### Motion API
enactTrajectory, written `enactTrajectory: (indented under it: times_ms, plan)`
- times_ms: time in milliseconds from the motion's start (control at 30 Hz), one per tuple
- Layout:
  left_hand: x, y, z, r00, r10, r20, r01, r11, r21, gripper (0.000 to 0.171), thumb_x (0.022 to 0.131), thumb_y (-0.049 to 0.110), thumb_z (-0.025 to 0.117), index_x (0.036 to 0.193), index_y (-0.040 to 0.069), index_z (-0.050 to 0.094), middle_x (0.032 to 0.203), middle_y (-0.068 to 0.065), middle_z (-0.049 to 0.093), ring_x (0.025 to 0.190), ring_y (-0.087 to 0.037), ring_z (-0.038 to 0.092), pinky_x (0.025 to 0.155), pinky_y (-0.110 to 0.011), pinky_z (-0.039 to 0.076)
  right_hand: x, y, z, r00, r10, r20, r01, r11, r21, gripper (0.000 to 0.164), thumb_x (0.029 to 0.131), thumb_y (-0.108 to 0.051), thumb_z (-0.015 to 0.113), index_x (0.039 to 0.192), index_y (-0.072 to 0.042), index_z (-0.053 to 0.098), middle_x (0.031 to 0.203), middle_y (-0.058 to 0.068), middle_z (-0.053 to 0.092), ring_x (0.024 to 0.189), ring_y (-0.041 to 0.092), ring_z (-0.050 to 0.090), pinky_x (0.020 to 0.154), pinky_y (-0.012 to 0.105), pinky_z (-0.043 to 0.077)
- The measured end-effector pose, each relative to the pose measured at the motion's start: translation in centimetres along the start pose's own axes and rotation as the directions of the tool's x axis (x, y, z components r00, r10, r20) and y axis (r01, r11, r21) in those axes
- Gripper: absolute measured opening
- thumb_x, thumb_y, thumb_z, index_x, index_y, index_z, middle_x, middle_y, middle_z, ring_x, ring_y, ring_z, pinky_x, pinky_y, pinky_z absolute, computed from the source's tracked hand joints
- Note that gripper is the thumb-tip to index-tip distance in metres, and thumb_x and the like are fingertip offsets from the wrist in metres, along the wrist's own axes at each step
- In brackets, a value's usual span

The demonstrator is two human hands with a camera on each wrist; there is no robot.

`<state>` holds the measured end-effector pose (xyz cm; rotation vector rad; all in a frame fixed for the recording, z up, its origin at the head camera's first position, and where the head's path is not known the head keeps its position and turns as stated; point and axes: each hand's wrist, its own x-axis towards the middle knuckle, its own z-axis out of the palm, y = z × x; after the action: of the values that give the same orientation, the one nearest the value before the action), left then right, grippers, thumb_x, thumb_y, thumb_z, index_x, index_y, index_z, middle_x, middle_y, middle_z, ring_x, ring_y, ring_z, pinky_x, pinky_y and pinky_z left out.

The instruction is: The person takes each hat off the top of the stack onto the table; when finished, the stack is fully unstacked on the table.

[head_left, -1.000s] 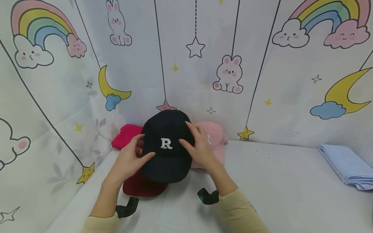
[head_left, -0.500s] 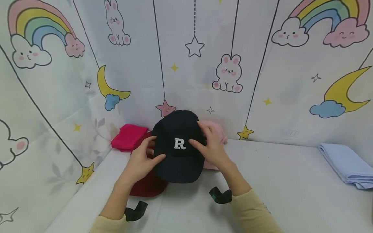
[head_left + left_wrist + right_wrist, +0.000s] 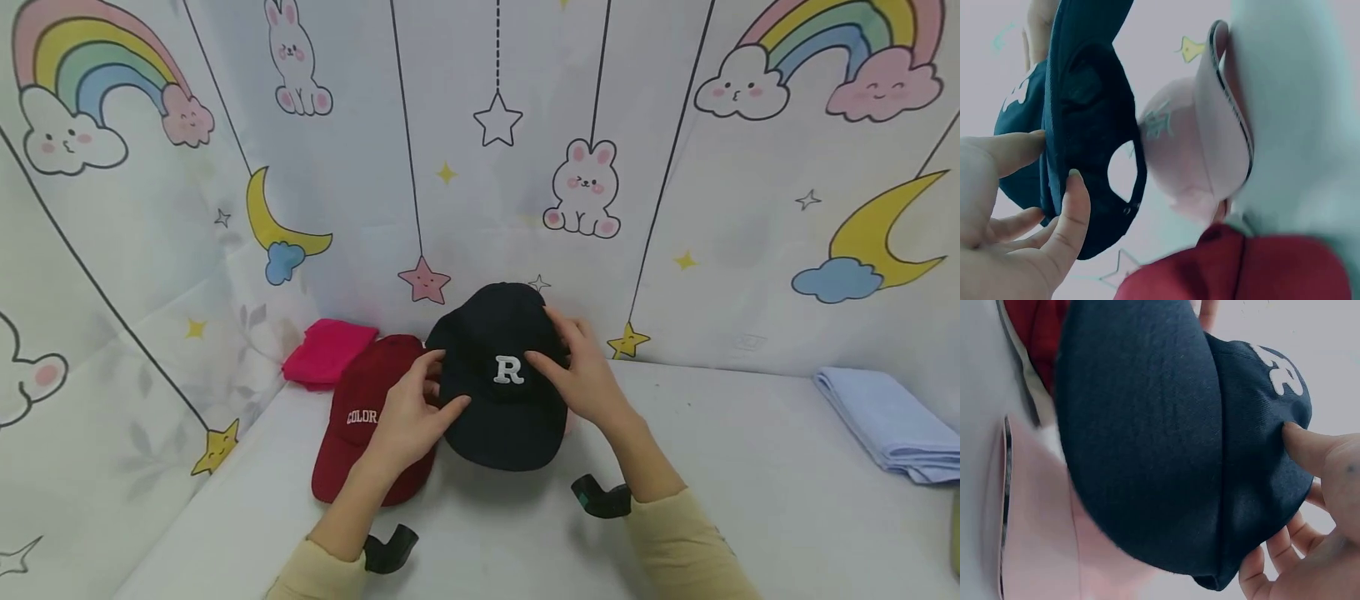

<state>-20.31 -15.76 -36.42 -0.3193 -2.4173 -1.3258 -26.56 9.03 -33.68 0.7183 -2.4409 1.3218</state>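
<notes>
A black baseball cap [image 3: 498, 325] with a white letter R is held up between both hands, its brim pointing down. My left hand [image 3: 408, 412] pinches its left edge near the brim, thumb in front and fingers behind. On the other side my right hand [image 3: 588, 375] grips the crown, its thumb beside the R. In the left wrist view the cap's hollow inside and back strap opening show. Behind it stands a pink cap [image 3: 1175, 144], almost wholly hidden in the head view. To the left a dark red cap [image 3: 375, 367] with white lettering rests on the table, partly covered by my left hand.
A bright pink folded cloth [image 3: 326, 354] lies at the back left corner. Far to the right is a folded light blue cloth [image 3: 885, 421] on the white table [image 3: 750, 467]. A printed curtain [image 3: 495, 200] hangs behind the table. A black wrist mount [image 3: 600, 497] sits on each forearm.
Both hands have carried the black cap to the right. The dark red cap and its lettering have come into view, while the pink cap is now covered in the head view.
</notes>
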Motion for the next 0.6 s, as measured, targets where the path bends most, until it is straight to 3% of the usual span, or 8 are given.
enactTrajectory:
  times_ms: [267,600]
  plan:
    - [0.9,1.2,3.1,0.999,0.028,-0.039,-0.03,0.999,-0.033,0.066,0.085,0.011,0.082,0.142,0.002,0.048,0.121,-0.015,0.064,0.078,-0.019,0.064,0.067,-0.031,0.057,-0.7,1.2,-2.6,0.999,0.01,-0.035,-0.011,0.999,-0.044,0.063,0.098,-0.015,0.069,0.152,0.0,0.039,0.133,0.024,0.045,0.115,0.038,0.048,0.093,0.056,0.046]
    - [1.8,2.1,6.4,0.995,0.064,-0.079,-0.068,0.996,-0.051,0.062,0.086,0.012,0.081,0.139,0.001,0.05,0.117,-0.018,0.065,0.094,-0.029,0.069,0.082,-0.044,0.059,-1.5,2.1,-4.5,0.998,0.02,-0.063,-0.026,0.996,-0.083,0.055,0.099,-0.011,0.066,0.149,0.001,0.044,0.123,0.023,0.047,0.107,0.034,0.05,0.087,0.05,0.049]
